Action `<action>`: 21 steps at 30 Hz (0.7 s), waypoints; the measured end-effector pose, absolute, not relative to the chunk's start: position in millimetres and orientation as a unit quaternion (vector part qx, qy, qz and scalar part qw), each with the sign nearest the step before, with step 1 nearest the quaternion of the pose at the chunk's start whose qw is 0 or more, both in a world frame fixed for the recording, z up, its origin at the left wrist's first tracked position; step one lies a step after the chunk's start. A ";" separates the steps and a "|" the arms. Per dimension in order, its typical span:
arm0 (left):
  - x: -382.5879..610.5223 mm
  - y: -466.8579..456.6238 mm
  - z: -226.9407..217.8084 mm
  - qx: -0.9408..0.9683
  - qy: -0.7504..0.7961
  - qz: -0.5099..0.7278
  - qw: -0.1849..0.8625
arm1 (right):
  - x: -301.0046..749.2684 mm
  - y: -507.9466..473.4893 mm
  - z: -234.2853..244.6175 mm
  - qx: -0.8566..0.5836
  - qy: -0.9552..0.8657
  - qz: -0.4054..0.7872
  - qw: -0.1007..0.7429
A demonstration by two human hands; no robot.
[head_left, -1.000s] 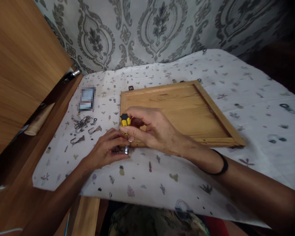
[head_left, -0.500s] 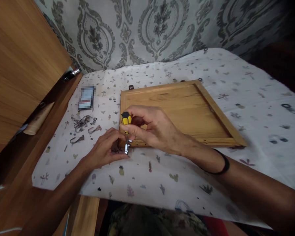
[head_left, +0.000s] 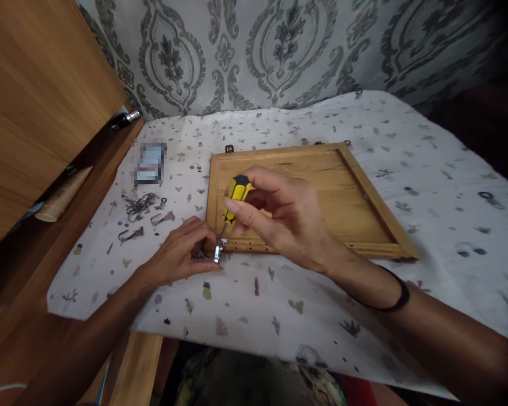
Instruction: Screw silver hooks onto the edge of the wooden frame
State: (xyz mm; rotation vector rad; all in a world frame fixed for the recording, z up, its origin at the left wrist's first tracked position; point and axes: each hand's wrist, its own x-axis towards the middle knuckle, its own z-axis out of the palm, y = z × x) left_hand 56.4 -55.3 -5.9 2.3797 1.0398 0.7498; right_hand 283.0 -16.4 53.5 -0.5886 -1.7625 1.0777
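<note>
A wooden framed panel [head_left: 322, 186] lies flat on a printed white cloth. My right hand [head_left: 279, 217] is closed round a yellow and black screwdriver [head_left: 236, 194], tilted with its tip down at the panel's near left corner. My left hand [head_left: 182, 254] rests on the cloth there, its fingers pinching a small metal hook bracket [head_left: 218, 252] against the panel's front edge. The screwdriver tip meets that bracket. A row of small holes runs along the front edge.
Several loose metal hooks [head_left: 141, 211] lie on the cloth left of the panel, beside a small blurred packet [head_left: 150, 163]. A wooden cabinet side [head_left: 38, 101] rises at the left, with a cardboard tube [head_left: 63, 194] in the gap. A patterned wall stands behind.
My right hand has risen and tilted the screwdriver's handle up and to the right, so more of the shaft shows. My left hand and the bracket have stayed in place.
</note>
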 end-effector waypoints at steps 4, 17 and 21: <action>55.8 -54.7 -5.5 0.860 0.376 0.266 0.222 | 288.3 -27.4 52.7 -0.269 -0.697 0.437 0.501; 55.9 -54.9 -5.4 0.858 0.383 0.258 0.226 | 292.7 -39.7 33.1 -0.322 -0.665 0.399 0.543; 56.0 -54.6 -4.1 0.859 0.380 0.253 0.230 | 292.9 -39.8 32.1 -0.327 -0.663 0.398 0.543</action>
